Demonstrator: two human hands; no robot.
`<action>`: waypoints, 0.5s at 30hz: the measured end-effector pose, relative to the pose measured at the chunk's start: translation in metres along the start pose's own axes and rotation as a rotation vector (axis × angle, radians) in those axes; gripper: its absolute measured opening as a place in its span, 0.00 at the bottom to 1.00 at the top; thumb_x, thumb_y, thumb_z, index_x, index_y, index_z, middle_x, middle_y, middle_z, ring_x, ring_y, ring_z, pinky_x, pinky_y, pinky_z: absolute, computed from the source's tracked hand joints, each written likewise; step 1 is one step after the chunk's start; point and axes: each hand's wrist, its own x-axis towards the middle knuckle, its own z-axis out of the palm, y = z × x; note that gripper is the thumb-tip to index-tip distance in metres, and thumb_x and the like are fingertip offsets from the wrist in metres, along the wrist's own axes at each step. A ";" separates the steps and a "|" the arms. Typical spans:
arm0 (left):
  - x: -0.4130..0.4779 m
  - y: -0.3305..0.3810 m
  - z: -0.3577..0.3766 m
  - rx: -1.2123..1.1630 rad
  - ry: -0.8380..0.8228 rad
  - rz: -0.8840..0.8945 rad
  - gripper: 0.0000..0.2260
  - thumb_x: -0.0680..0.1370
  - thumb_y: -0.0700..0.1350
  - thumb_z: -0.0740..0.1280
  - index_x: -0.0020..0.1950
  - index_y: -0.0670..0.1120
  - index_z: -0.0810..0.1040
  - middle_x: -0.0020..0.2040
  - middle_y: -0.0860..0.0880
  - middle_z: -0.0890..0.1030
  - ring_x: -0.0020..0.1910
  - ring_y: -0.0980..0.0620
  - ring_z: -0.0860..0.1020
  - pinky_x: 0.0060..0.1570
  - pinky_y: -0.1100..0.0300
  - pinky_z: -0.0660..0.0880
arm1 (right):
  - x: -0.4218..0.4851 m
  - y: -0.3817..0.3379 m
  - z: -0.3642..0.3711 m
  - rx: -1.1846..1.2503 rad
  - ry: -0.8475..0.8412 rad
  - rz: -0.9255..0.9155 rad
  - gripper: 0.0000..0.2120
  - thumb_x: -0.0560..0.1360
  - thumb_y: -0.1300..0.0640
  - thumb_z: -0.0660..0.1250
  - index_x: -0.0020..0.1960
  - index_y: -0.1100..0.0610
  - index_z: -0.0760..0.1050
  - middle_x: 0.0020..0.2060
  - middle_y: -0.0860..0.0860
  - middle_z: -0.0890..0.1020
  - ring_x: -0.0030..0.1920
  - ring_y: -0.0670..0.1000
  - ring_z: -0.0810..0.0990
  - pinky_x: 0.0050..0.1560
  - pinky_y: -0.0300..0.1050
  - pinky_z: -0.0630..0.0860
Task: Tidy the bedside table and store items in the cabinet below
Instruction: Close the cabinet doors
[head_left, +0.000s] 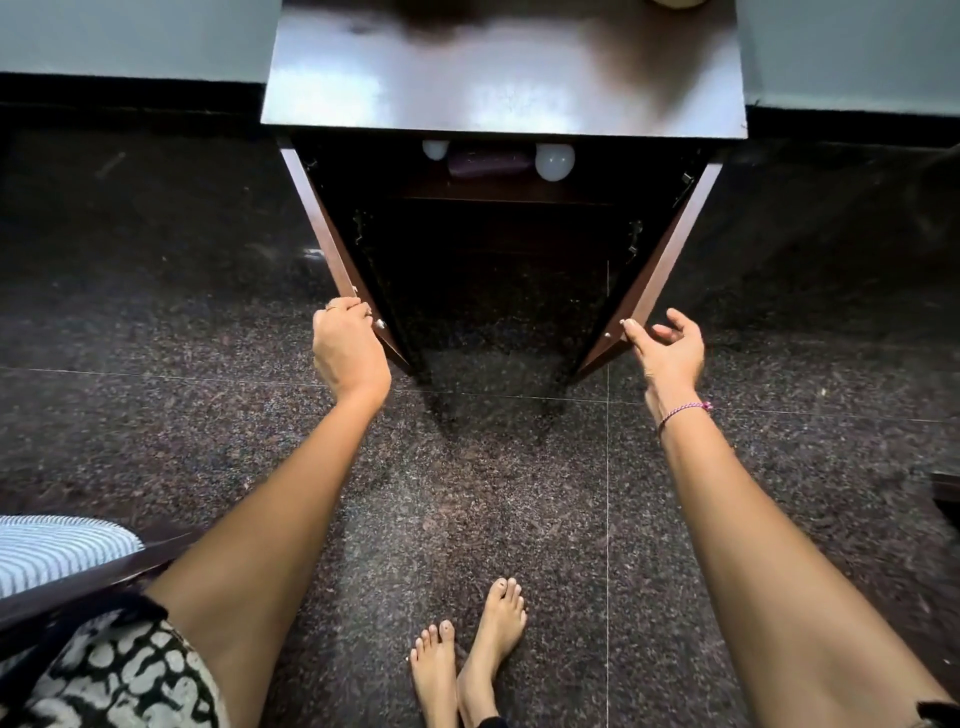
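Note:
The dark wooden bedside table (498, 93) stands against the wall, its two cabinet doors swung wide. My left hand (349, 351) grips the outer edge of the left door (332, 249) near its small knob. At the right door (660, 275), my right hand (670, 351) touches the edge with a fingertip, its other fingers loosely spread. On the inner shelf lie two white bulbs, a small bulb (435, 149) and a larger bulb (555, 161), with a dark purple cylinder (491, 163) between them.
Dark speckled granite floor (467, 493) spreads below, and my bare feet (467, 654) stand near the bottom. A striped cushion (57, 545) and a dark wooden frame sit at the lower left. A pale round object (680, 3) peeks at the table's far right corner.

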 end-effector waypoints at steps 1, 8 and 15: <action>0.003 0.001 -0.001 -0.009 -0.002 -0.007 0.09 0.78 0.44 0.64 0.54 0.48 0.82 0.56 0.50 0.79 0.48 0.56 0.75 0.46 0.71 0.66 | 0.000 0.000 0.005 0.061 -0.041 0.053 0.28 0.70 0.63 0.73 0.67 0.60 0.67 0.50 0.51 0.74 0.41 0.42 0.78 0.54 0.42 0.78; 0.014 -0.005 0.007 -0.484 -0.019 -0.285 0.16 0.72 0.40 0.73 0.58 0.44 0.76 0.49 0.47 0.73 0.34 0.58 0.74 0.33 0.73 0.73 | 0.006 0.003 0.031 -0.026 -0.161 0.129 0.22 0.73 0.53 0.70 0.65 0.60 0.73 0.57 0.55 0.81 0.57 0.52 0.80 0.60 0.53 0.76; 0.018 0.006 0.027 -0.604 -0.296 -0.376 0.18 0.77 0.46 0.66 0.66 0.47 0.71 0.57 0.50 0.73 0.47 0.54 0.76 0.36 0.60 0.78 | 0.021 -0.010 0.037 -0.014 -0.262 0.258 0.16 0.70 0.54 0.74 0.56 0.56 0.78 0.53 0.57 0.84 0.57 0.53 0.81 0.62 0.53 0.73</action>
